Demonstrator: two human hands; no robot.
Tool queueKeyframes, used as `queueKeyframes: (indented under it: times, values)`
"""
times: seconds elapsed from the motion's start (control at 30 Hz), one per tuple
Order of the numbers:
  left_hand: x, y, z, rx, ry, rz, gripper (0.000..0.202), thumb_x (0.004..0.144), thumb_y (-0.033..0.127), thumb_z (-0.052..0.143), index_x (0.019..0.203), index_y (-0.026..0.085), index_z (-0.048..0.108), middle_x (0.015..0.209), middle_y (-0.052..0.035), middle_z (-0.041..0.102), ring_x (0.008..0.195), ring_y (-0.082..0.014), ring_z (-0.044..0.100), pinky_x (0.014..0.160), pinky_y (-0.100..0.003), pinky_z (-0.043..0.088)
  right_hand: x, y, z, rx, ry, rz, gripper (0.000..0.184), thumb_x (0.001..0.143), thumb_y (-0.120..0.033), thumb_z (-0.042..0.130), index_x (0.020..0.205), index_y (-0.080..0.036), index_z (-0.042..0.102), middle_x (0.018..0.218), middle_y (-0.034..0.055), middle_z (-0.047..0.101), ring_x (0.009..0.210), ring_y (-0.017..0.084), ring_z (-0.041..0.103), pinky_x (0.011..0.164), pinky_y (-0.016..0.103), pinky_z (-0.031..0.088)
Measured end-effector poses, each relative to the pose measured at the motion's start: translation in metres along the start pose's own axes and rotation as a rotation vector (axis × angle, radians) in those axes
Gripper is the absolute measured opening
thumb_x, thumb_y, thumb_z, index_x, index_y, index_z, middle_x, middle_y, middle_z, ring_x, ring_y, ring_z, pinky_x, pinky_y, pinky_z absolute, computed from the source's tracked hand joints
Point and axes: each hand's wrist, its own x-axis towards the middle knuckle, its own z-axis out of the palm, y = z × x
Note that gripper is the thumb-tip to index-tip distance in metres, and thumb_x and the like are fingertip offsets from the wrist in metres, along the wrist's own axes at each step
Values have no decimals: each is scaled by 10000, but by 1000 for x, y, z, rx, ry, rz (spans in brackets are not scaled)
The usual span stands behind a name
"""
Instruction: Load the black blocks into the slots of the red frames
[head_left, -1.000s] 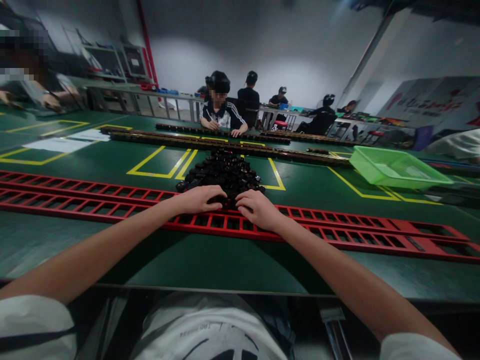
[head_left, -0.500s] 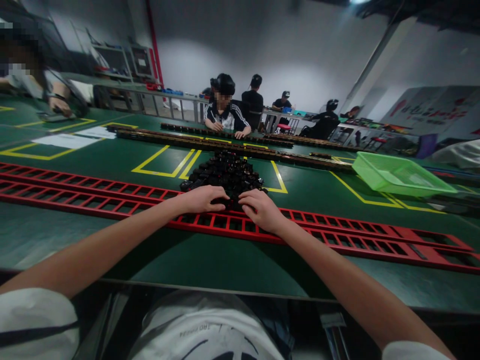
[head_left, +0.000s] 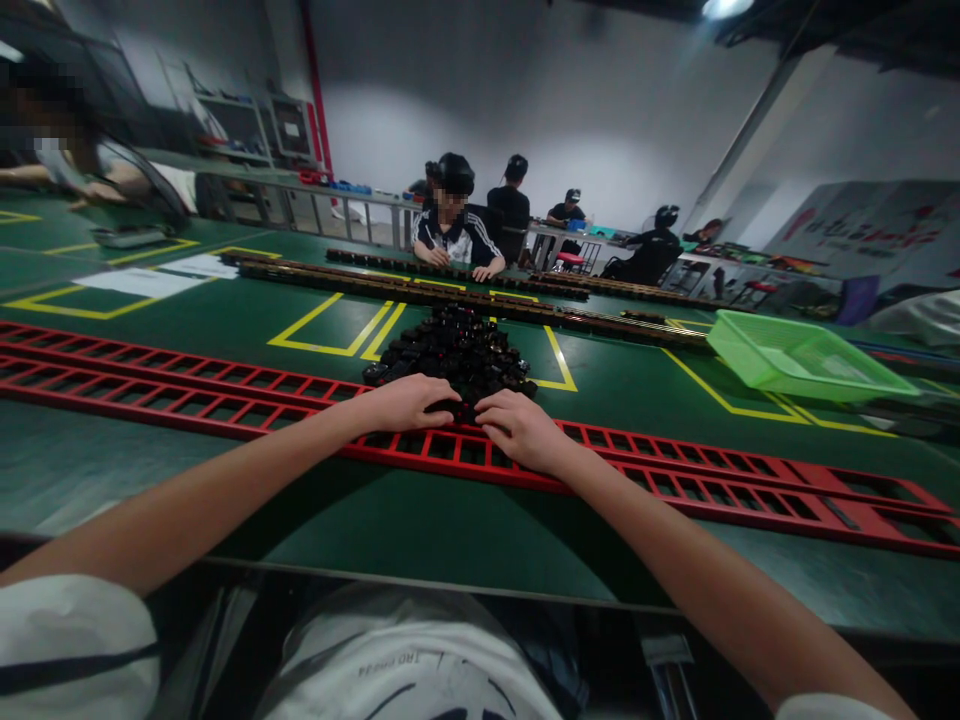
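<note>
Both hands meet at the near edge of a heap of small black parts (head_left: 461, 345), over two long red ladder-like frames (head_left: 420, 448). My left hand (head_left: 416, 402) has its fingers and thumb bent together, tips against something small and dark at the heap's front. Facing it, my right hand (head_left: 517, 425) has curled fingers, their tips a short gap from the left fingertips. What lies between the fingertips is too small and dark to name.
Long dark strips (head_left: 405, 288) lie across the green table (head_left: 622, 375) beyond the heap. A light green basket (head_left: 810, 360) stands at the right, white sheets (head_left: 142, 282) at the left. A person (head_left: 457, 225) sits opposite; another person (head_left: 97, 170) works at the left.
My hands stay at the heap's front with only slight finger movement. The view has shifted a little. At the left, the other person's hand has drawn back from a grey object on the table.
</note>
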Motion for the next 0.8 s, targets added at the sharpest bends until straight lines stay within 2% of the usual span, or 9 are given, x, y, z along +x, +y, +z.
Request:
queueKeyframes:
  times: [0.2, 0.37, 0.47, 0.63, 0.8]
  values:
    - [0, -1, -1, 15, -18, 4, 356, 948, 363, 540, 1230, 163, 626, 1105, -87, 668, 1004, -217, 626, 901, -311, 453, -1, -3, -1, -56, 2, -31, 178, 916, -144, 565, 977, -141, 732, 1080, 112, 703, 966, 242, 606, 855, 412, 516]
    - [-6, -8, -9, 110, 3, 33, 381, 981, 394, 478, 1278, 180, 586, 1204, -95, 612, 1085, -241, 571, 944, -348, 422, 0, -5, -3, -52, 7, -22, 182, 925, -153, 557, 972, -142, 733, 1085, 115, 704, 974, 242, 602, 870, 412, 516]
    - [-10, -14, -13, 181, 41, 0, 343, 956, 334, 487, 1238, 178, 604, 1207, -101, 594, 1052, -248, 562, 933, -370, 422, 0, -5, -3, -40, -2, -5, 177, 924, -154, 563, 974, -153, 733, 1093, 107, 703, 985, 238, 603, 883, 409, 512]
    - [-13, -20, -12, 312, 69, -79, 398, 793, 164, 538, 1180, 182, 626, 1189, -103, 585, 1024, -272, 531, 912, -408, 423, 0, -5, -4, -23, -7, 3, 177, 927, -157, 559, 965, -150, 732, 1089, 107, 704, 984, 240, 606, 888, 407, 509]
    - [-10, -20, -5, 294, 115, -161, 281, 903, 254, 470, 1136, 186, 611, 1167, -89, 615, 1046, -260, 539, 930, -410, 417, 1, -4, -3, -10, -5, 7, 177, 926, -158, 558, 963, -142, 730, 1088, 114, 700, 989, 241, 607, 904, 413, 505]
